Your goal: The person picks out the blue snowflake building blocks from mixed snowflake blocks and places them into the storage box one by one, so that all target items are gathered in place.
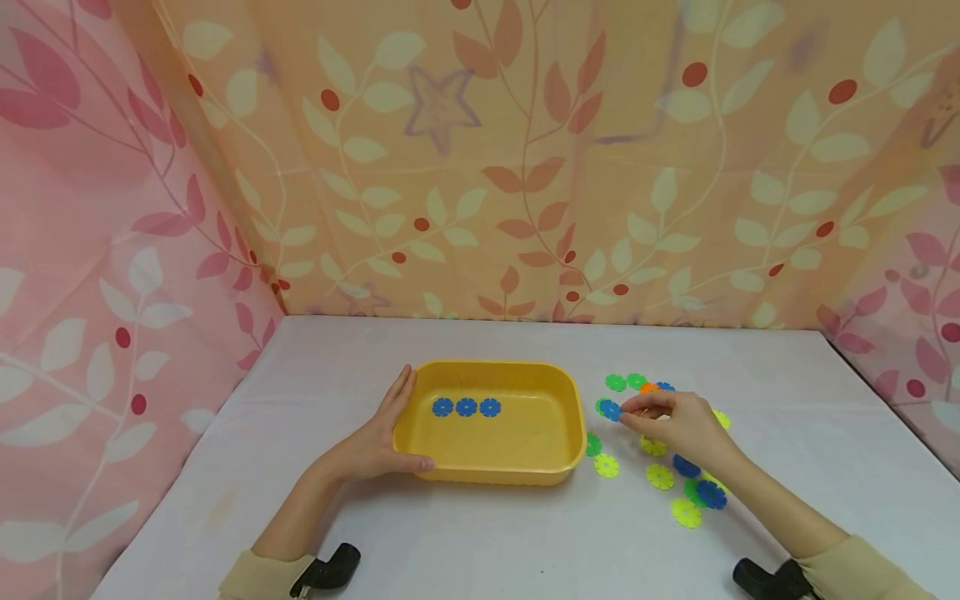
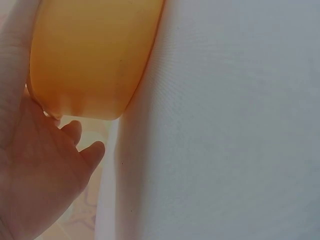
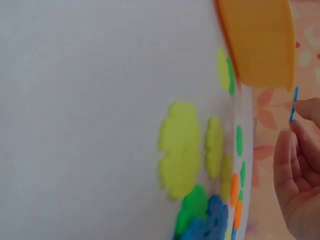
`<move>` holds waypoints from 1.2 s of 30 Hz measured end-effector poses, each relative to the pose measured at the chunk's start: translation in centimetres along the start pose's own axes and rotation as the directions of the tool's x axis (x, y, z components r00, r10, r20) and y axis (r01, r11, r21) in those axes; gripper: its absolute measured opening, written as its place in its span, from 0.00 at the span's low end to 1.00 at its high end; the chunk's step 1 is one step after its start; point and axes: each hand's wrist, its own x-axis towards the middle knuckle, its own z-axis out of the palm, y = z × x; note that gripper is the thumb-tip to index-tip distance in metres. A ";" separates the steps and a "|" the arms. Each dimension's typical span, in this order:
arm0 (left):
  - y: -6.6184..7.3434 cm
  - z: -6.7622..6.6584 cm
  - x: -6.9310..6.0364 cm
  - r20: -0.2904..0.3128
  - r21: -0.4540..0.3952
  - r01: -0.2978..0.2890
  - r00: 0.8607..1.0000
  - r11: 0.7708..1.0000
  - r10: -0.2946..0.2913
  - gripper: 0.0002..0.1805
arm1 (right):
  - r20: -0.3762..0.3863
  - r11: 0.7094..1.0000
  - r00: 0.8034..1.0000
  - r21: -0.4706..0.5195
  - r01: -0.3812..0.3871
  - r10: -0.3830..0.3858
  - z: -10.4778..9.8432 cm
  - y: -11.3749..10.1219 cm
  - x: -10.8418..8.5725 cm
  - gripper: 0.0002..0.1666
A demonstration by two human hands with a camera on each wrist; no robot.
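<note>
A yellow plastic basin (image 1: 487, 477) stands on the table, with a row of three blue flower-shaped discs (image 1: 467, 407) inside. My left hand (image 1: 371, 446) grips the basin's left end, thumb on the front rim and fingers along the left side. In the left wrist view the hand (image 2: 45, 170) lies against the basin wall (image 2: 95, 60). To the right of the basin, my right hand (image 1: 686, 423) pinches another blue disc (image 1: 611, 410) by its edge. That disc (image 3: 294, 104) appears edge-on in the right wrist view, raised above the table.
Right of the basin lie scattered discs: green (image 1: 616, 382), orange (image 1: 648, 388), yellow (image 1: 660, 477) and dark blue (image 1: 711, 495), some overlapping. A white cloth covers the table (image 1: 480, 542). Patterned curtains (image 1: 525, 167) stand behind and at both sides.
</note>
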 end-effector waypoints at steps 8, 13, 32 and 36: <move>0.1 0.0 0.0 -0.001 0.001 0.002 1.000 1.000 -0.002 0.71 | 0.019 0.993 0.999 0.111 0.026 -0.028 0.5 -2.8 0.5 0.21; 0.0 0.0 0.0 -0.004 0.005 -0.004 1.000 1.000 0.004 0.71 | 0.038 0.988 0.997 0.140 0.065 -0.071 1.5 -4.6 1.2 0.18; 0.0 0.0 0.0 0.000 0.018 -0.014 1.000 1.000 0.014 0.70 | 0.146 0.947 0.936 0.062 0.315 -0.321 6.9 -9.1 5.0 0.08; 0.1 0.0 0.0 0.001 0.013 -0.009 1.000 1.000 0.009 0.70 | 0.194 0.932 0.920 -0.056 0.357 -0.340 7.7 -9.3 5.7 0.06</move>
